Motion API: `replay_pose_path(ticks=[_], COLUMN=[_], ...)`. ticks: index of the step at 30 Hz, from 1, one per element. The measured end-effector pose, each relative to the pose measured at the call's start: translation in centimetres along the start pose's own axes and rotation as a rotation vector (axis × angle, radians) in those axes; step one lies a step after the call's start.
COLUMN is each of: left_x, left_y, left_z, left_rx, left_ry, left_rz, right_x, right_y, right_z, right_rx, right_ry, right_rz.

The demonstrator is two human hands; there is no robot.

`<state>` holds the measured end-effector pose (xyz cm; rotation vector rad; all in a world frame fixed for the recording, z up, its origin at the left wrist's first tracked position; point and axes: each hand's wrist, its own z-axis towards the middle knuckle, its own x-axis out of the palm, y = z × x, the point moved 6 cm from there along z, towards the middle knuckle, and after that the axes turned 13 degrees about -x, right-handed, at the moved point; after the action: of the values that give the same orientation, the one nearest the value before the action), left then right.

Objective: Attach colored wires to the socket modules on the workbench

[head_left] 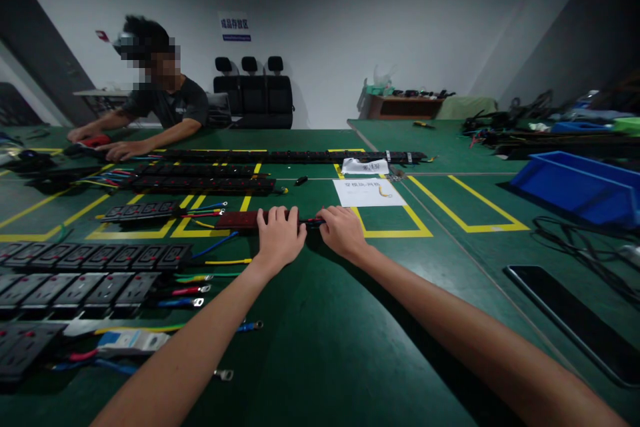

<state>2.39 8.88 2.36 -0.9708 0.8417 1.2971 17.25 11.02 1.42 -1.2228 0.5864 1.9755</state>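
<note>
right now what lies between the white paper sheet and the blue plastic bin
In the head view, only bare green table crossed by yellow tape lines lies between the white paper sheet and blue plastic bin.

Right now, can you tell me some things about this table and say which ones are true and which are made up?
1. Both hands rest on a dark red strip. True: the left hand and the right hand lie on the dark red strip.
2. The table is red. False: the table is green with yellow lines.
3. A blue bin sits at the right. True: the blue bin is there.
4. The white paper is under the left hand. False: the white paper lies beyond the right hand, apart from it.
5. Another person leans on the table at the far left. True: the person is there.
</note>
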Motion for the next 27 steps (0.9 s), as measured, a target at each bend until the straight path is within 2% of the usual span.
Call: replay_pose_path(ticks=[11, 27], left_x=[0.21, 0.15], left_y=[0.06, 0.12], left_z=[-0.15, -0.06], left_rx=[0.0, -0.002], left_ry=[-0.041, -0.014], left_rz=[0.013, -0.01], right_x=[0.18, -0.01], right_y=[-0.09, -0.03], right_z=[0.16, 0.17], right_rx=[0.016, 0.014], right_ry=[0.042, 0.042], right_rz=[0.019, 0.01])
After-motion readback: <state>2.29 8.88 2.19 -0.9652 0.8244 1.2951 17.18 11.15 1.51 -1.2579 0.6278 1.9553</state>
